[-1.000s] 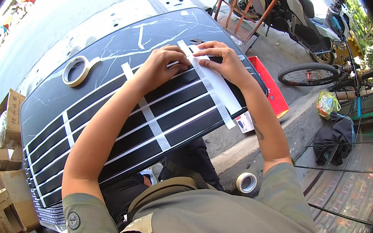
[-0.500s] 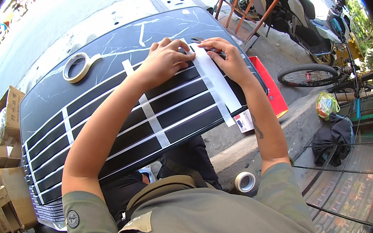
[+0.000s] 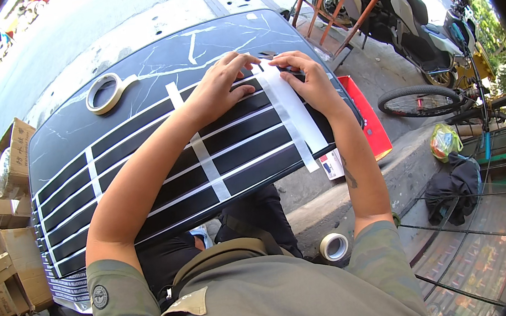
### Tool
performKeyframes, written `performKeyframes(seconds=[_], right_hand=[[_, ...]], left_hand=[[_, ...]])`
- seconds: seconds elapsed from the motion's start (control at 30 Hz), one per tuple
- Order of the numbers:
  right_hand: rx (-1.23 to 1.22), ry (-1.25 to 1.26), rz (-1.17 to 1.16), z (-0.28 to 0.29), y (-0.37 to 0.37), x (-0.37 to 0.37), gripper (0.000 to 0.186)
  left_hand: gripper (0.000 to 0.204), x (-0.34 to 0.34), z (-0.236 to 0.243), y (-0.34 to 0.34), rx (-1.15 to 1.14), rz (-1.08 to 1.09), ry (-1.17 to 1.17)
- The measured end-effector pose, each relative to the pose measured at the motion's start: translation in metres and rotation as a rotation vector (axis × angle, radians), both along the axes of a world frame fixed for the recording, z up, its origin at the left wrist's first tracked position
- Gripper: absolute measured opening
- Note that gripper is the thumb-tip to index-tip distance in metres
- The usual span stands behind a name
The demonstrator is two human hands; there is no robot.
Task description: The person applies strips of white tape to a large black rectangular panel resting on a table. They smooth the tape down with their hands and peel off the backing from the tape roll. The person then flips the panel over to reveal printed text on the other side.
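Observation:
A black sheet (image 3: 234,137) lies on a dark marble-patterned table (image 3: 66,127), crossed by thin white strips in a grid. Near its right end, a wide white strip (image 3: 299,114) runs from the far edge to the near one, beside a translucent band of tape (image 3: 286,119). My left hand (image 3: 219,89) hovers by the far end of the band, fingers curved and thumb apart. At the same end my right hand (image 3: 307,82) rests its fingertips on the white strip, thumb apart from the fingers. A dark tool (image 3: 267,54) lies just beyond, partly hidden.
A roll of masking tape (image 3: 94,98) lies on the table at the far left; another roll (image 3: 334,247) is near my right elbow. A red box (image 3: 367,119) stands past the table's right edge. Cardboard boxes (image 3: 23,249) are stacked left. A bicycle wheel (image 3: 418,102) and motorcycle (image 3: 397,17) are right.
My left hand has drawn back slightly to the left, its thumb coming off the tape and apart from the fingers. My right hand stays nearly in place.

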State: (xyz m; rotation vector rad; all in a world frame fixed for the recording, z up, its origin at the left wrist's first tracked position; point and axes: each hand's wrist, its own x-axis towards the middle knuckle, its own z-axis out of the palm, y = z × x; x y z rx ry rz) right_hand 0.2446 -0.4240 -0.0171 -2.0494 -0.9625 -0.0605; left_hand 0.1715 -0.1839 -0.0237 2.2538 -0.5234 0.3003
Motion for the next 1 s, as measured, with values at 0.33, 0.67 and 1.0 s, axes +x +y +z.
performKeyframes(seconds=[0.33,0.67,1.0], right_hand=[[-0.016,-0.035,0.002,-0.003,0.0,0.001,0.028],[-0.001,-0.037,0.017,-0.004,-0.001,0.003,0.027],[-0.016,-0.03,0.005,-0.003,-0.001,0.002,0.026]], left_hand=[[0.024,0.005,-0.009,-0.001,0.174,-0.064,-0.032],[0.028,-0.009,-0.002,-0.002,0.172,-0.056,0.029],[0.037,-0.005,-0.001,0.001,0.18,-0.089,0.026]])
